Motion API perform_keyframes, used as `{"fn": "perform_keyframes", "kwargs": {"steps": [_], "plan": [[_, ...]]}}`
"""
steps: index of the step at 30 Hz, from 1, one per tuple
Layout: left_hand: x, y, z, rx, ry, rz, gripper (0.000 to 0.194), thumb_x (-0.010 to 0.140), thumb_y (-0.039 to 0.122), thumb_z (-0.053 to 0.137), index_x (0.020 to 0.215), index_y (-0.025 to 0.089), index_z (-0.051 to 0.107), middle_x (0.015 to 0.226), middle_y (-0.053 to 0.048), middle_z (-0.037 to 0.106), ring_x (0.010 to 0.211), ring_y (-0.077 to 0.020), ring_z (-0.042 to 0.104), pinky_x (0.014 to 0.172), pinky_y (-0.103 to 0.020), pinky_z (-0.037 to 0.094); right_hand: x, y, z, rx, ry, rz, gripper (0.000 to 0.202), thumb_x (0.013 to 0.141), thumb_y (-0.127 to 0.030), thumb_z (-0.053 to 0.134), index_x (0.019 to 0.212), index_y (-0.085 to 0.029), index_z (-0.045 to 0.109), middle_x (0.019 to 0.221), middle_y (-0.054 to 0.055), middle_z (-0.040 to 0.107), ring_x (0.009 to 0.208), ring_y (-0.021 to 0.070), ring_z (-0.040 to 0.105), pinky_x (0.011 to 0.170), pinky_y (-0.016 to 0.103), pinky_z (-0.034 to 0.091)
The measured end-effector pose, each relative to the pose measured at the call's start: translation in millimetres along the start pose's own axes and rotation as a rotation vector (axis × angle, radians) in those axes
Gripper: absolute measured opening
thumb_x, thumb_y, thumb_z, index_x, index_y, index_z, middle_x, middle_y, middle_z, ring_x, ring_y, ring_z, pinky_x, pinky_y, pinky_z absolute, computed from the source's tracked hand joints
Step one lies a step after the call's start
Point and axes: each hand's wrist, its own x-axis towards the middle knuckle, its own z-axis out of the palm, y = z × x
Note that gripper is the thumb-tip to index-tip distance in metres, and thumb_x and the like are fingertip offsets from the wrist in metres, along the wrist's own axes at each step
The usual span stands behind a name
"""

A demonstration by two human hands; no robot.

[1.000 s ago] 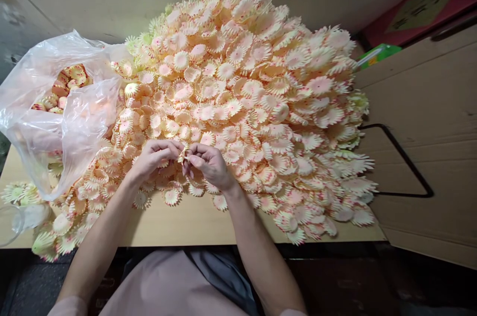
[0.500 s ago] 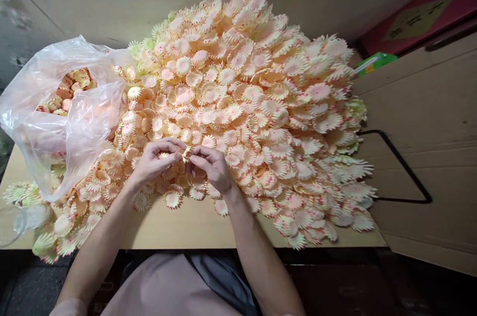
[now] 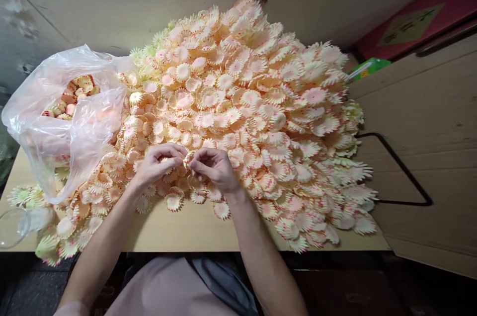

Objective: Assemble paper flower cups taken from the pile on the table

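Hands at work over a heap of flowers, seen from above. Just below and left of the frame's centre, a small flower (image 3: 188,159) lies between the fingertips of both hands, in front of the heap (image 3: 242,102). The left hand (image 3: 158,163) pinches it from the left, thumb and forefinger closed on it. The right hand (image 3: 216,169) meets it from the right with fingers curled; whether these grip or only touch it cannot be told. The heap, pale with pink-red tips, fills the middle of the frame and rests on a table (image 3: 186,234), whose bare front edge shows below the hands. Upper left to middle left: a clear bag (image 3: 37,107), with curled pieces (image 3: 80,88) visible in its opening. Lower left: a clear cup (image 3: 15,229), lying at the table's edge. Right: a cardboard sheet (image 3: 428,157) with a black bar (image 3: 404,167) before it.
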Motion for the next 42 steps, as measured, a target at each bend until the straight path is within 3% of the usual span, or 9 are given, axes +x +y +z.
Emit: {"fn": "perform_keyframes", "kwargs": {"steps": [7,12,18,25,28,31,34,37,42], "plan": [[0.3,2.5,0.9,0.016,0.012,-0.01,0.027,0.081,0.038,0.068,0.069,0.014,0.067,0.088,-0.009,0.07,0.081,-0.0169,0.063,0.076,-0.029,0.048,0.5,0.1,4.1,-0.039,0.011,0.001,0.029,0.079,-0.043,0.076,0.078,-0.018,0.063,0.065,0.0,0.063,0.054,0.0104,0.057,0.052,0.021,0.048],[1.0,-0.3,4.5,0.136,-0.005,-0.012,0.038,0.065,0.045,0.083,0.073,0.014,0.062,0.077,-0.003,0.063,0.07,-0.013,0.057,0.064,-0.024,0.045,-0.1,2.7,10.0,-0.153,0.024,-0.016,0.03,0.079,-0.046,0.075,0.08,-0.018,0.062,0.066,-0.001,0.059,0.055,0.0104,0.054,0.051,0.021,0.045],[0.9,5.3,3.3,0.172,-0.055,-0.099,0.033,0.086,0.046,0.063,0.079,0.014,0.065,0.081,-0.005,0.066,0.074,-0.0131,0.059,0.068,-0.024,0.046,0.1,4.4,5.2,-0.172,-0.041,0.022,0.032,0.09,-0.05,0.061,0.084,-0.019,0.059,0.069,-0.002,0.056,0.06,0.0116,0.054,0.057,0.023,0.046],[1.4,-0.7,-4.1,0.008,0.06,-0.186,0.035,0.082,0.05,0.067,0.078,0.015,0.06,0.065,0.001,0.057,0.055,-0.0081,0.051,0.05,-0.02,0.039,-2.5,-3.7,0.7,0.008,-0.092,0.028,0.029,0.09,-0.051,0.061,0.087,-0.022,0.056,0.082,0.001,0.063,0.079,0.0155,0.062,0.077,0.028,0.052],[2.2,-0.1,-6.4,-0.129,0.175,-0.244,0.037,0.084,0.054,0.063,0.079,0.019,0.053,0.061,0.004,0.054,0.043,-0.0062,0.044,0.038,-0.02,0.031,-3.2,-12.4,-2.0,0.18,-0.014,0.026,0.037,0.079,-0.056,0.069,0.084,-0.024,0.052,0.077,0.002,0.064,0.071,0.0181,0.063,0.066,0.032,0.054],[2.9,4.8,-8.1,-0.245,0.28,-0.315,0.037,0.083,0.055,0.064,0.08,0.021,0.049,0.065,0.004,0.059,0.037,-0.005,0.041,0.031,-0.019,0.021,-0.5,-18.8,-5.8,0.24,0.168,-0.062,0.043,0.079,-0.063,0.064,0.075,-0.024,0.046,0.057,-0.003,0.053,0.047,0.0137,0.049,0.046,0.028,0.043],[3.5,7.3,-7.5,-0.236,0.338,-0.312,0.037,0.079,0.053,0.069,0.079,0.02,0.052,0.069,0.003,0.061,0.038,-0.0037,0.04,0.03,-0.019,0.022,4.1,-18.2,-7.8,0.188,0.341,-0.156,0.049,0.082,-0.071,0.056,0.073,-0.024,0.047,0.041,-0.008,0.038,0.034,0.0092,0.029,0.038,0.024,0.03],[3.7,4.5,-4.0,-0.171,0.321,-0.263,0.036,0.077,0.05,0.072,0.078,0.018,0.056,0.07,0.002,0.061,0.039,-0.0031,0.041,0.032,-0.018,0.026,5.1,-13.2,-6.7,0.179,0.407,-0.227,0.048,0.08,-0.07,0.062,0.076,-0.023,0.053,0.037,-0.009,0.041,0.032,0.0079,0.031,0.036,0.022,0.029],[3.1,2.2,3.4,-0.053,0.276,-0.198,0.033,0.075,0.044,0.077,0.074,0.015,0.061,0.062,0.003,0.057,0.049,-0.0048,0.048,0.045,-0.017,0.038,-2.3,-8.3,1.3,0.076,0.07,-0.143,0.031,0.076,-0.047,0.079,0.077,-0.019,0.065,0.057,-0.001,0.066,0.04,0.0099,0.054,0.038,0.022,0.043]]}}
